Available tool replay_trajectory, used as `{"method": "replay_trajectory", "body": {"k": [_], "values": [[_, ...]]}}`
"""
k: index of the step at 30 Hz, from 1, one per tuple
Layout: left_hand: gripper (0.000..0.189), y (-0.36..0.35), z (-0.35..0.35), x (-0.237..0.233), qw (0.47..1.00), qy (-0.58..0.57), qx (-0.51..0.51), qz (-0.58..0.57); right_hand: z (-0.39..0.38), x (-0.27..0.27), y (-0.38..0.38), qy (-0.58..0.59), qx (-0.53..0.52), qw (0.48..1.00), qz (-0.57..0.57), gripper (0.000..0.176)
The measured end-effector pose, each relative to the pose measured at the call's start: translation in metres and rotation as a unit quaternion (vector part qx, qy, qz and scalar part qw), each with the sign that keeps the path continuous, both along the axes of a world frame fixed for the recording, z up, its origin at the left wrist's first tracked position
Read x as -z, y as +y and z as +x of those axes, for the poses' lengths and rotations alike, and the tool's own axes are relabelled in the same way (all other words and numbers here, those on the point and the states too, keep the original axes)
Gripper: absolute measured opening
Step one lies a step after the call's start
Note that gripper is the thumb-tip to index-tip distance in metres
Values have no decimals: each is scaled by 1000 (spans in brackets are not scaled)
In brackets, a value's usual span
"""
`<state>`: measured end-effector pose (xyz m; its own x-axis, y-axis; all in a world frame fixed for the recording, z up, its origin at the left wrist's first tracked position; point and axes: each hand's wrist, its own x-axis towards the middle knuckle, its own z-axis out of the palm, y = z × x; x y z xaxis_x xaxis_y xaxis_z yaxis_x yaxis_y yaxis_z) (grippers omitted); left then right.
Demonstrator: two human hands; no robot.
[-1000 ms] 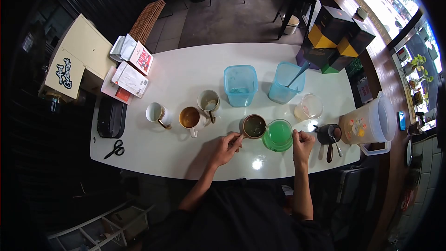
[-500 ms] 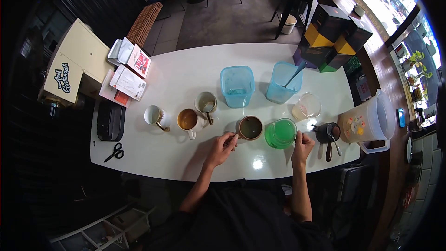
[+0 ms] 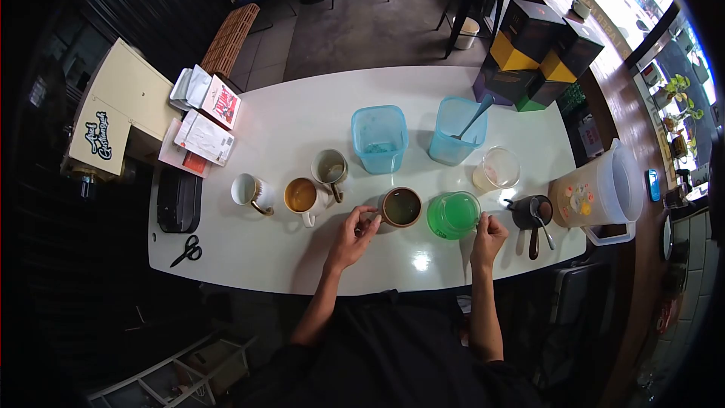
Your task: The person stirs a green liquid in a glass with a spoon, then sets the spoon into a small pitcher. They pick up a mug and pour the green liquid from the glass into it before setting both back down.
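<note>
My left hand [image 3: 352, 237] is at the left side of a brown mug [image 3: 401, 208] holding dark liquid, its fingers closed around the mug's handle. Just right of the mug stands a clear glass jug [image 3: 451, 216] with bright green liquid in it. Its handle, on the right, is gripped by my right hand [image 3: 489, 240]. Both vessels rest upright on the white table [image 3: 377, 268]. Left of my left hand are a cream mug [image 3: 302, 196] with a brown inside, a grey mug [image 3: 330, 168] and a white mug [image 3: 249, 192].
Behind the vessels stand a blue tub [image 3: 380, 140] and another blue tub [image 3: 458, 132] with a spoon inside. To the right are a clear cup [image 3: 498, 169], a dark portafilter [image 3: 532, 215] with a spoon, and a large plastic pitcher [image 3: 593, 189]. Scissors [image 3: 187, 251] lie at left.
The view has shifted slightly, moving everything a little to the left in the picture. Both hands stay at the same handles, and the vessels keep their places on the table.
</note>
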<state>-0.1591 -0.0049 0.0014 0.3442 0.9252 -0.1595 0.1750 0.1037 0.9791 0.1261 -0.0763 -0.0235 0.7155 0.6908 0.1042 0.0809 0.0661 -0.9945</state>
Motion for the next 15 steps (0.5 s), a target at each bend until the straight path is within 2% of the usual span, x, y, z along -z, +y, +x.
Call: {"method": "replay_trajectory", "body": {"k": [2,3,5,6,8,11,15], "values": [[44,1,0,-6,997,71,21,33,0,-1,-1,-7,1,1000,-4,43],[44,1,1,-5,997,72,23,33,0,-3,-2,-17,-4,1000,-10,43],[65,0,5,-2,989,97,17,113,-1,-3,-4,-26,-5,1000,-17,43],[65,1,6,-2,989,98,20,113,0,-1,-4,-31,-8,999,-21,43],[84,3,9,-3,969,160,30,186,1,0,-4,-36,-8,999,-25,43],[93,8,16,-8,948,198,53,242,1,-3,-4,-42,-19,998,-33,42],[100,15,26,-10,949,199,77,232,2,-4,-4,-53,-36,997,-36,41]]}}
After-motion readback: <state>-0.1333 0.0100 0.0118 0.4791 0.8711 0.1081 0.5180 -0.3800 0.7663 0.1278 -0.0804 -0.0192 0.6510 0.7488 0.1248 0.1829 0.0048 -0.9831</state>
